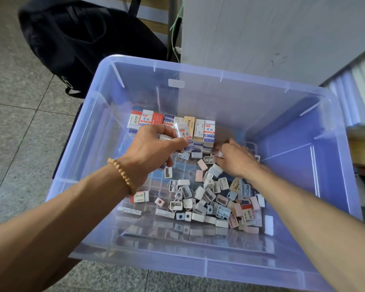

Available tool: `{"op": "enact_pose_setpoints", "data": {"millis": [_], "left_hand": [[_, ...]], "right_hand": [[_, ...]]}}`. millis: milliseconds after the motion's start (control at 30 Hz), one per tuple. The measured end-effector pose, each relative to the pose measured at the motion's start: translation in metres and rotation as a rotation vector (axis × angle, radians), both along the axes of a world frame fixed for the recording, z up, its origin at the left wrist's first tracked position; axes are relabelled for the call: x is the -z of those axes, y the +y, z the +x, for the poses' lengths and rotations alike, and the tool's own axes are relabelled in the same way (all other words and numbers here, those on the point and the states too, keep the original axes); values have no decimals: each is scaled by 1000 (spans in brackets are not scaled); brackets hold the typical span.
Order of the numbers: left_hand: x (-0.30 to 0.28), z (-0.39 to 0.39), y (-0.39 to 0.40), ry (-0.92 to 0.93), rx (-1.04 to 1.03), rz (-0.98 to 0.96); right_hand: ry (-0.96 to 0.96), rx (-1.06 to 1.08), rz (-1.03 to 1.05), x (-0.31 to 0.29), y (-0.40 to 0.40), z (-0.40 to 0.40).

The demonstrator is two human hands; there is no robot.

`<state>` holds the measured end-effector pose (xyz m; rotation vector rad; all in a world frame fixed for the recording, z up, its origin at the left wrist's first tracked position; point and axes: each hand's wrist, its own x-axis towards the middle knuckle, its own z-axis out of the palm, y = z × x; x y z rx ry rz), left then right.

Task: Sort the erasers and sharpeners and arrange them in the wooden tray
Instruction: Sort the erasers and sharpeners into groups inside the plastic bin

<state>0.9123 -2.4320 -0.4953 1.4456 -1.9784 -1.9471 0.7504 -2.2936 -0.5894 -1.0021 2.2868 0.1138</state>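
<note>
Both arms are down inside a big clear bin (pixel 198 66) sitting on a tiled floor (pixel 19 127). The left hand (pixel 152 148), the one with a bead bracelet (pixel 122 175) on the wrist, has its thumb and fingers curled round a white eraser (pixel 182 131) with blue print on the sleeve, holding it up just in front of the row of erasers (pixel 171 123). There looks to be a second small white piece tucked under those fingers too, but I can't make out what it is.

That row stands upright, side by side, along the far wall of the bin: white, red, blue and tan sleeves all touching each other.

The right hand (pixel 234 157) is knuckles up at the right end of that row, fingers bent down into the stuff on the bottom. Something small and pale pokes out at the fingertips, so it seems to be pinching a piece, though I honestly can't tell which kind.

The loose pile (pixel 209 199) of little sharpeners and erasers, white, pink, pale blue and grey, is heaped toward the near right of the bin floor. One red and white eraser (pixel 139 197) lies flat by itself just under the left wrist.

Outside the bin, a black backpack (pixel 78 39) sits on the floor at the far left, next to a white cabinet (pixel 261 28)
</note>
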Motion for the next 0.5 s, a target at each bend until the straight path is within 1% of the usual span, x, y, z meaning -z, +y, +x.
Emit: {"op": "enact_pose_setpoints", "data": {"millis": [67,167,233,267,333,367,400,433,500], "left_hand": [[-2,-1,1,12,-1,5],[-4,-4,4,18,6,12],[-5,-5,6,25,21,8],[-6,-5,6,29,29,6],[-6,-4,7,35,42,1],[-6,-3,7,36,46,-1],[-7,-3,7,35,50,-2],[-7,-3,7,35,55,-3],[-8,-3,6,40,54,3]], "right_hand": [[-85,7,-8,-2,9,4],[-232,-52,52,-6,18,16],[-303,-31,22,-8,18,20],[-284,37,-43,-12,17,19],[-149,190,-177,-15,15,10],[-109,252,-188,-15,15,4],[-118,319,-193,-15,15,-1],[-173,413,-216,-13,17,-4],[-391,700,-323,-11,19,-7]]}}
